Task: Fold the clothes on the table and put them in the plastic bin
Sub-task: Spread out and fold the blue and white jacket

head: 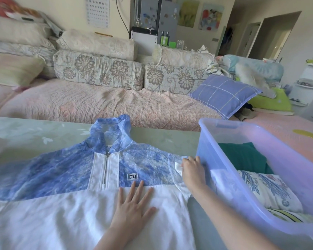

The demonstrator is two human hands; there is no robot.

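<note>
Pale green glass-topped table [25, 134]: blue-and-white thin zip-front jacket [61, 174] spread flat, centre to 9 o'clock, not folded yet. Translucent purple plastic bin [285, 159] at 3 o'clock, folded stuff already inside. Left hand [132, 201] flat at 6, fingers splayed, pressing white panel. Right hand [192, 170] fingers curled, pinching sleeve edge touching bin corner. Risk imo: slippery fabric, sleeve snags bin, crooked fold.
</note>
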